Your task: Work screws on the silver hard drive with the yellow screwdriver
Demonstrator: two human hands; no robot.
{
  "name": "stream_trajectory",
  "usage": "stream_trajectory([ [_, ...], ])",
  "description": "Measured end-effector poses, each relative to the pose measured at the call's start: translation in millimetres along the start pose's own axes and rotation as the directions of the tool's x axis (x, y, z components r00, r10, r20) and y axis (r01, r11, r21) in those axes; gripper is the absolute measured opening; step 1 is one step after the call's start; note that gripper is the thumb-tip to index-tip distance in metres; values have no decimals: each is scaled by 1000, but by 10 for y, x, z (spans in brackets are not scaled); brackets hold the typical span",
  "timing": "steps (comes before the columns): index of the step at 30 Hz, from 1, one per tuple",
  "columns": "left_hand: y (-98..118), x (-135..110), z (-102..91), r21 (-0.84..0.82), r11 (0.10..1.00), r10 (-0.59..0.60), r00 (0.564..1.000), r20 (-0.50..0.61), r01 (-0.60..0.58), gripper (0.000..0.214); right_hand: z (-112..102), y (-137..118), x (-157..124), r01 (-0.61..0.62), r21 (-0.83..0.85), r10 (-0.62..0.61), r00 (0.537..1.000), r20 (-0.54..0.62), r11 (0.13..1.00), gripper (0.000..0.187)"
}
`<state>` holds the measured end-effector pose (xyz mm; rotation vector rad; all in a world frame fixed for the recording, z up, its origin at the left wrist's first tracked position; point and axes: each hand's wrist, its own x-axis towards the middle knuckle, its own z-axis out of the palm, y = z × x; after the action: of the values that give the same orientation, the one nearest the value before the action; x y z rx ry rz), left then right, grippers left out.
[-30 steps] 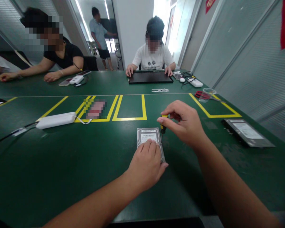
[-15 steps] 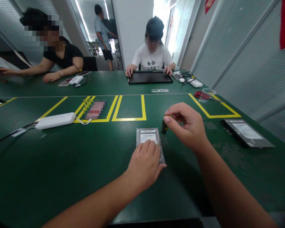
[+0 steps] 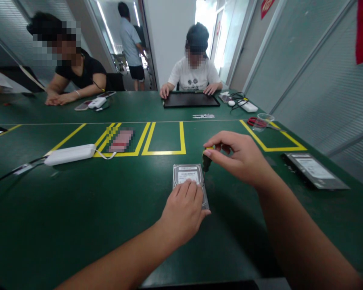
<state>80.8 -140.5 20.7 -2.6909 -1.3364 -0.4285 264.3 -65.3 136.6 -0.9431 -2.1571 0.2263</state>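
Note:
A silver hard drive point(image 3: 187, 169) with a white label lies flat on the green table in front of me. Across its near part rests my left hand point(image 3: 184, 205), fingers together on top and thumb at the near right corner, gripping the drive. My right hand point(image 3: 232, 157) pinches the top of a small screwdriver point(image 3: 207, 162) with a dark and yellow handle. The screwdriver stands nearly upright, its tip at the drive's right edge; the exact contact point is too small to make out.
A larger drive point(image 3: 314, 169) lies at the right. Red-handled scissors point(image 3: 257, 121) and a clear plastic cup point(image 3: 264, 119) sit beyond it. At the left are a white power bank point(image 3: 69, 154) with cables and a pink phone point(image 3: 121, 141). Across the table, a person handles a black panel point(image 3: 192, 99).
My right hand and the screwdriver's top have shifted slightly left, so the screwdriver stands more upright. My left hand stays on the hard drive. The co-worker at left has drawn their hands together.

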Motion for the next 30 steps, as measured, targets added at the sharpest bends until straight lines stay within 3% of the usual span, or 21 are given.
stream_trajectory([
  [8, -13, -7, 30, 7, 1000, 12, 1000, -13, -12, 62, -20, -7, 81, 34, -5, -33, 998, 46, 999, 8],
  [16, -152, 43, 31, -10, 1000, -19, 1000, -10, 19, 48, -58, -57, 188, -31, 0, 31, 994, 104, 1000, 12],
  [24, -179, 36, 28, -25, 1000, -11, 999, -33, 10, 46, -94, -116, 272, -21, -113, 40, 985, 169, 993, 11],
  [30, -203, 53, 20, -55, 998, -18, 1000, 5, 19, 42, -142, -88, 269, -124, -65, 135, 970, 204, 990, 15],
])
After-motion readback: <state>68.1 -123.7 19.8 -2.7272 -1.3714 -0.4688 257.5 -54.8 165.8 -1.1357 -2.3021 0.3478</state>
